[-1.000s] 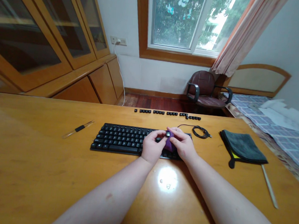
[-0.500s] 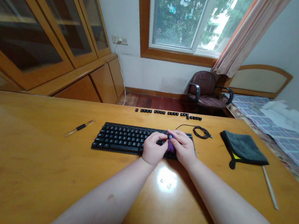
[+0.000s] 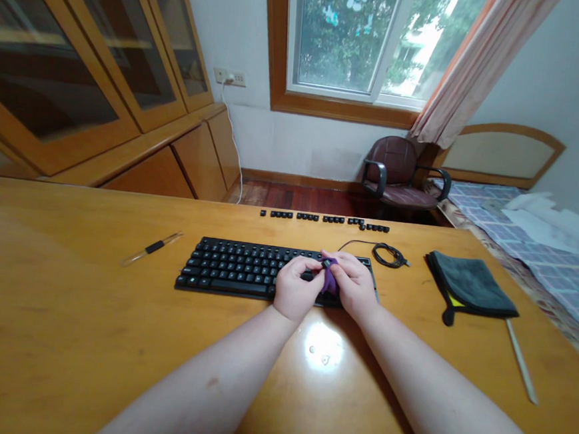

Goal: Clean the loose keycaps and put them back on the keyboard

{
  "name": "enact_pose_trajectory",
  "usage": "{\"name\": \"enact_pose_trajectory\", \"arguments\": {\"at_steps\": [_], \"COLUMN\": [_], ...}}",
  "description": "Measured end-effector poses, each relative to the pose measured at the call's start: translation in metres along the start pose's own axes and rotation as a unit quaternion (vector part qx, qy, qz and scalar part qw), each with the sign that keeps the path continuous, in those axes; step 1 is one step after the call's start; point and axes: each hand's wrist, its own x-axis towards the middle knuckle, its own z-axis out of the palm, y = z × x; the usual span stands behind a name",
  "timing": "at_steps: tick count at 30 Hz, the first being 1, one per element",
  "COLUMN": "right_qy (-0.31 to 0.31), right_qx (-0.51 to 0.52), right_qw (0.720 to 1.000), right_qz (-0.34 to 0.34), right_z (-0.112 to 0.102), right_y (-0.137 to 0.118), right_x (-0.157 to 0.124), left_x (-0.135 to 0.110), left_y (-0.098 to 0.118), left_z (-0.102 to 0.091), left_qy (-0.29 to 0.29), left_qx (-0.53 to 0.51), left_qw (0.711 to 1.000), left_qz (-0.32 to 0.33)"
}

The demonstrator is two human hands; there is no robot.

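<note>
A black keyboard (image 3: pixel 238 270) lies across the middle of the wooden desk (image 3: pixel 62 306). Both my hands meet above its right end. My left hand (image 3: pixel 294 288) pinches a small black keycap (image 3: pixel 325 263) between its fingertips. My right hand (image 3: pixel 355 286) is closed around a purple cloth (image 3: pixel 330 282) that is pressed against the keycap. The keyboard's right part is hidden under my hands.
A row of loose black keycaps (image 3: pixel 325 219) lines the desk's far edge. The coiled cable (image 3: pixel 388 253) lies right of the keyboard, a folded dark cloth (image 3: pixel 469 285) and a thin stick (image 3: pixel 521 360) further right. A clear tool with a black band (image 3: pixel 151 249) rests at the left. A chair (image 3: pixel 398 173) stands beyond.
The keycap has been turned and drawn a little deeper into the purple cloth between my fingers. Both hands stay over the keyboard's right end.
</note>
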Motion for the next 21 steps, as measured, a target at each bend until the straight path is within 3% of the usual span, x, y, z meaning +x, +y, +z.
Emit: {"name": "enact_pose_trajectory", "arguments": {"at_steps": [10,16,21], "right_qy": [0.070,-0.011,-0.005], "right_qx": [0.082,0.044,0.032], "right_qw": [0.989,0.996,0.992], "right_qz": [0.103,0.078,0.121], "right_z": [0.000,-0.003,-0.004], "right_y": [0.007,0.005,0.006], "right_x": [0.002,0.007,0.010], "left_x": [0.003,0.000,0.000], "left_y": [-0.001,-0.006,-0.006], "left_z": [0.002,0.002,0.002], "left_qy": [-0.013,-0.041,-0.048], "left_qx": [0.083,0.110,0.096], "left_qw": [0.996,0.991,0.992], "left_qz": [0.009,0.058,0.061]}}
